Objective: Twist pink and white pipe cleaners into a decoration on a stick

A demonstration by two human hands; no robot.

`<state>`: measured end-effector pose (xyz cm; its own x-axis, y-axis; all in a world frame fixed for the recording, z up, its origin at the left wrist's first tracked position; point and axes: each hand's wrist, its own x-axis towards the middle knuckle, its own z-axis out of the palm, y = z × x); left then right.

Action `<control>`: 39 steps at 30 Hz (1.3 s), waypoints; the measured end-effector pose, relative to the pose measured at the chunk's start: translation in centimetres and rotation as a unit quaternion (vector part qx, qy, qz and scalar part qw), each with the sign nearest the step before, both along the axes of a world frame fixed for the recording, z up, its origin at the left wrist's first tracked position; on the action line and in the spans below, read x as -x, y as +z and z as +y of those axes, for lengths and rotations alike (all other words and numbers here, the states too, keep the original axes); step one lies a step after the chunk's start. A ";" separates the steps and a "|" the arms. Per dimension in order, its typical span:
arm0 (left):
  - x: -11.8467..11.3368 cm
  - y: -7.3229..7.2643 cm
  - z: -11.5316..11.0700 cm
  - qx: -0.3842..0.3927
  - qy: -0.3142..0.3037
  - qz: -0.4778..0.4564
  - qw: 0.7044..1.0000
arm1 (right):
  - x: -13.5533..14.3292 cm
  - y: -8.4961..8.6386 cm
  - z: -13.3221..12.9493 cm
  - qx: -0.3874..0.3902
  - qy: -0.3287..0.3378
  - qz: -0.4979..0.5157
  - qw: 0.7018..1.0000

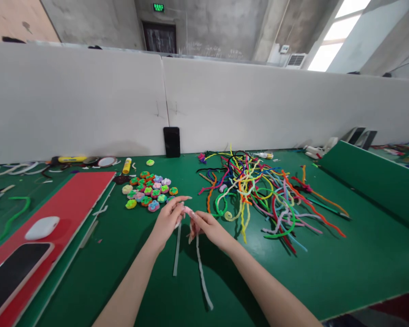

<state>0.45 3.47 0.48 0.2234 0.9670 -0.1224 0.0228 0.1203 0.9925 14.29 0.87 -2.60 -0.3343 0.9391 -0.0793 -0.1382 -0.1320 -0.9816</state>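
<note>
My left hand (168, 217) and my right hand (204, 225) meet at the middle of the green table. Both pinch a small pink fuzzy piece (188, 210) between their fingertips. From under my right hand a pale fuzzy stem (202, 272) hangs toward me. A narrow translucent strip (177, 254) extends down below my left hand. Several small multicoloured fuzzy flowers (153, 193) are grouped just beyond my left hand. Right of my hands spreads a tangled pile of coloured fuzzy stems (255, 181).
At left, a red board (68, 200) carries a white case (42, 228) and a phone (13, 277). Another phone (172, 141) leans on the white partition (225, 104). A glue stick (127, 165) stands behind the flowers. A green panel (371, 179) rises at right.
</note>
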 end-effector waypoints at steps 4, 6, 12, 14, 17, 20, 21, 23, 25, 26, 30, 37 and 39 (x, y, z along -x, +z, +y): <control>-0.1 -0.3 0.1 0.016 0.037 -0.035 0.999 | 0.0 0.3 -0.2 0.017 0.014 0.007 1.000; 0.0 -0.5 0.3 0.022 0.045 -0.056 0.997 | 0.1 0.3 -0.2 0.032 0.017 0.011 0.999; 0.4 -0.7 0.7 0.029 0.065 -0.078 0.994 | 0.2 0.3 -0.3 0.053 0.033 0.025 0.998; 0.6 -0.6 0.8 0.027 0.069 -0.075 0.994 | 0.2 0.4 -0.3 0.060 0.042 0.025 0.997; 0.6 -0.4 0.7 0.022 0.048 -0.039 0.998 | 0.1 0.7 -0.5 0.068 0.051 0.033 0.996; 0.4 0.0 0.5 0.014 0.005 0.013 1.000 | 0.0 0.6 -0.6 0.062 0.043 0.063 0.995; 0.3 0.2 0.3 0.013 -0.015 0.025 1.000 | 0.1 0.5 -0.6 0.058 0.038 0.074 0.995; 0.2 0.4 0.1 0.018 -0.051 0.036 0.998 | 0.1 0.1 -0.5 0.053 0.027 0.088 0.994; 0.2 0.6 -0.1 0.029 -0.063 0.033 0.997 | 0.2 -0.2 -0.3 0.045 0.010 0.085 0.995; 0.2 0.6 -0.2 0.036 -0.060 0.025 0.997 | 0.3 -0.3 -0.2 0.041 0.000 0.079 0.996; 0.7 0.5 -0.1 0.069 -0.072 -0.011 0.995 | 0.3 -0.4 0.0 0.020 -0.034 0.049 0.998; 1.0 0.2 0.4 0.003 -0.029 0.058 0.998 | -0.2 -0.3 0.1 -0.022 -0.035 -0.038 0.998; 0.8 0.2 0.3 -0.015 -0.020 0.075 0.997 | -0.2 -0.3 0.1 -0.031 -0.029 -0.054 0.998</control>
<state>-0.32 3.81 0.72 0.2425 0.9615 -0.1293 0.1762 0.0874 0.9805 14.49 0.92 -2.95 -0.2719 0.9609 -0.0531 -0.0358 -0.0653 -0.9972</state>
